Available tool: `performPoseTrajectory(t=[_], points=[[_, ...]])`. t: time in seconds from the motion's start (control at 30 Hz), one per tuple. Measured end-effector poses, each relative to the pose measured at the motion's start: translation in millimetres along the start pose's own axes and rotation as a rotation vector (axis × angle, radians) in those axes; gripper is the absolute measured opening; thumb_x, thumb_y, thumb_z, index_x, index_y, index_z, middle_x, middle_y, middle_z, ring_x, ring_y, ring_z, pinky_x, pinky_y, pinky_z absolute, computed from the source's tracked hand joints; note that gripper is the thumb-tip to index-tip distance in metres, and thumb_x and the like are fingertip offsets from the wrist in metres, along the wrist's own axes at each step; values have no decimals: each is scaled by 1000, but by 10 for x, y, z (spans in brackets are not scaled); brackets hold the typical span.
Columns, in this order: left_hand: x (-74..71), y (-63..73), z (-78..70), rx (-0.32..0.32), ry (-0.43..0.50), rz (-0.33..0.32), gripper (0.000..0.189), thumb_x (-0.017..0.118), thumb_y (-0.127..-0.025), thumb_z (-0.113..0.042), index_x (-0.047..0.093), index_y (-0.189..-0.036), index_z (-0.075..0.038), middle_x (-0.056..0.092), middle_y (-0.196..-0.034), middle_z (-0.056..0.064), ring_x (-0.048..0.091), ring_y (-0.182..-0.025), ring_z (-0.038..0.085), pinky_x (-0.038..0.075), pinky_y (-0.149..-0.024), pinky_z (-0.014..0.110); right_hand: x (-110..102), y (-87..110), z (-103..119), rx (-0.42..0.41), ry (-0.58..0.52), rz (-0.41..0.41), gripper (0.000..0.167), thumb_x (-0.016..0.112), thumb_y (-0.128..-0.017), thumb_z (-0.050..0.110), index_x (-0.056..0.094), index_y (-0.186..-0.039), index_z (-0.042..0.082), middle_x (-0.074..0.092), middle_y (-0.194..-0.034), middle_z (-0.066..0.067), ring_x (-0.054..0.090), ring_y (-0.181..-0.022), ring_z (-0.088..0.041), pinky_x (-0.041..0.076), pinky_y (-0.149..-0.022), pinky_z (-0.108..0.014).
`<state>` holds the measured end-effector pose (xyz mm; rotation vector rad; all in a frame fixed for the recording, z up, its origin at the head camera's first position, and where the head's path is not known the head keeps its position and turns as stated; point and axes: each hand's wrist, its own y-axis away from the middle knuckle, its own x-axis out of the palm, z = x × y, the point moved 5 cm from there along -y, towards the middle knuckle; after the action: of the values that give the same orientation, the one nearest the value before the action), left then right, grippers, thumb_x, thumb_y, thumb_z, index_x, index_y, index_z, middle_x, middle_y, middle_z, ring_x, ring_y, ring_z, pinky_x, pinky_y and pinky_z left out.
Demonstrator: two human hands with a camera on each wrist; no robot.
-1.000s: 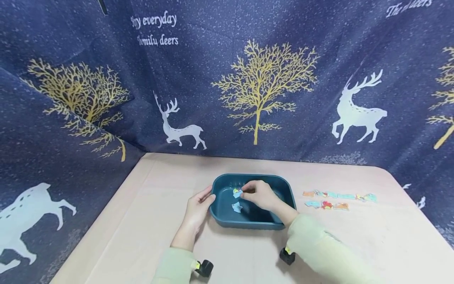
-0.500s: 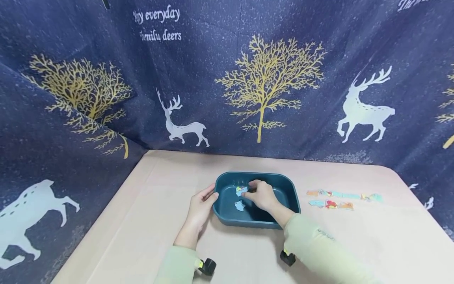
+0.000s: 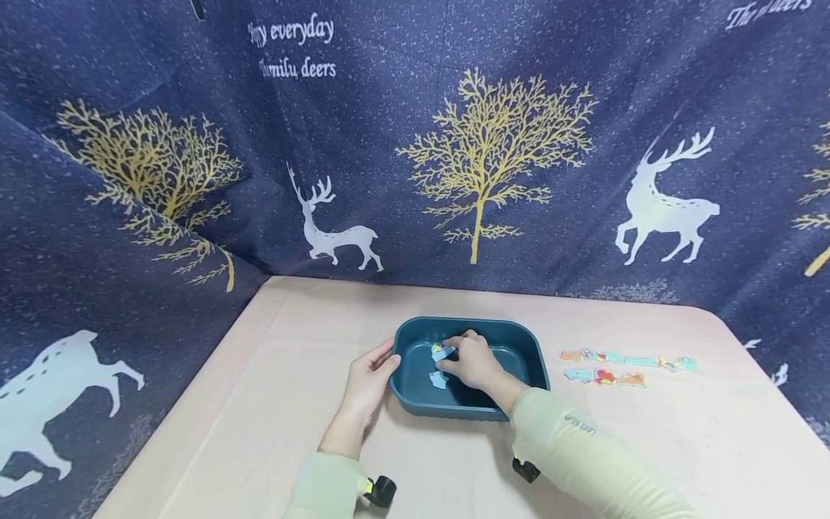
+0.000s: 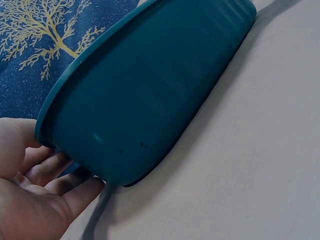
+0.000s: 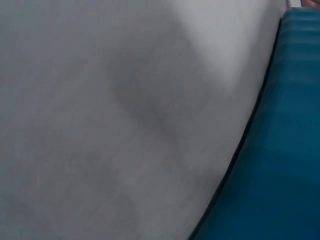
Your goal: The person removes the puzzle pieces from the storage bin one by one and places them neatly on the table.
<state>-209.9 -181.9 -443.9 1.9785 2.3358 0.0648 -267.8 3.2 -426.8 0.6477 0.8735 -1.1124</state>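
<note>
In the head view a dark teal plastic basin stands on the table. My left hand grips its left end, thumb at the rim and fingers against the outer wall, as the left wrist view also shows. My right hand reaches into the basin. Its thumb and index finger pinch a light blue jigsaw piece with a yellow patch, partly covered by the fingertips. Just below the thumb, another light blue jigsaw piece lies on the basin floor. The right wrist view shows only the basin's outer wall and the table.
To the right of the basin, several colourful jigsaw pieces lie in two rows, a longer far row and a shorter near row. A dark blue cloth with deer and trees hangs behind the pale table.
My right hand has shifted around the upper jigsaw piece, its thumb coming down toward the lower piece. My left hand keeps its hold on the basin. The head view has shifted slightly.
</note>
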Motion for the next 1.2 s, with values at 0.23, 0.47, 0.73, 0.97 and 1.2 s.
performPoseTrajectory(t=[0.23,0.47,0.73,0.97,1.2], points=[[-6,-2,1,9,-13,-1,43,58,-92,-14,52,-134,-5,55,-135,15,50,-128,28,45,-105,32,-10,20,32,-77,103,-13,26,69,-86,23,71,-107,9,63,-111,-13,53,-108,-33,51,-91,-45],[-15,-8,-11,-5,-19,-13,43,58,-92,-14,52,-134,-6,55,-135,13,50,-129,27,44,-106,33,-24,27,42,-119,144,-26,23,69,-86,19,70,-106,8,64,-107,-11,57,-106,-31,51,-92,-44],[-5,5,-12,-4,-7,-4,43,58,-93,-14,51,-134,-5,53,-137,15,48,-129,29,43,-106,32,-41,61,-10,-101,83,-17,9,69,-85,13,65,-91,8,61,-94,-6,57,-94,-24,54,-81,-38],[4,13,-14,-12,2,-1,43,56,-93,-13,51,-135,-5,53,-137,16,49,-129,29,45,-105,32,-118,76,-40,-27,-124,17,7,65,-86,6,61,-82,9,65,-81,-3,58,-74,-14,53,-65,-29],[11,22,-9,-14,-14,-2,43,56,-93,-13,51,-135,-5,54,-136,16,49,-128,30,45,-104,34,-174,95,-88,36,-273,50,2,65,-86,7,63,-85,5,65,-80,-2,59,-72,-13,51,-61,-24]])
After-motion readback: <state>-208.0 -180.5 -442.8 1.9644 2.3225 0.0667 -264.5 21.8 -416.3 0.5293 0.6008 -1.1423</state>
